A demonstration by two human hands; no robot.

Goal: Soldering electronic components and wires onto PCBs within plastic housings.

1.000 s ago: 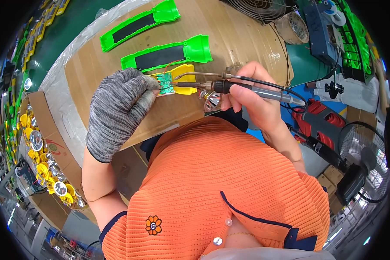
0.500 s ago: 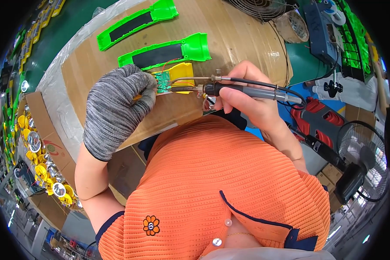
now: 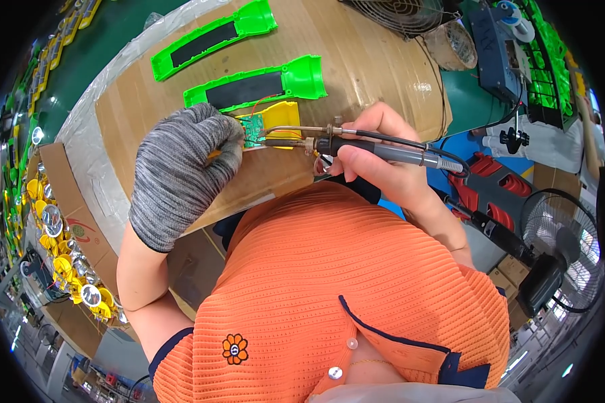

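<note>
My left hand [image 3: 185,171], in a grey knitted glove, is closed in a pinch at the left edge of a small green circuit board [image 3: 253,129]. Its fingertips hide what they grip; short dark wires show beside them. The board lies on a yellow plastic housing [image 3: 286,115], partly covered by the glove, with thin red and yellow wires on it. Bare, my right hand [image 3: 383,151] is wrapped round a soldering iron [image 3: 383,152] with a thin metal feed tube along its top. The iron's tip points left and reaches the board's right edge, though contact is hard to tell.
Two green plastic shells [image 3: 302,77] with black strips lie behind the board on a cardboard-covered table [image 3: 356,67]. A wire-guarded fan [image 3: 407,13] and a blue-grey box-shaped unit [image 3: 494,60] stand at the far right. Yellow reflector parts [image 3: 64,265] fill a carton at left.
My right hand and the soldering iron have shifted slightly left, with the iron's tip a little lower at the board. My left hand keeps its pinch in nearly the same place.
</note>
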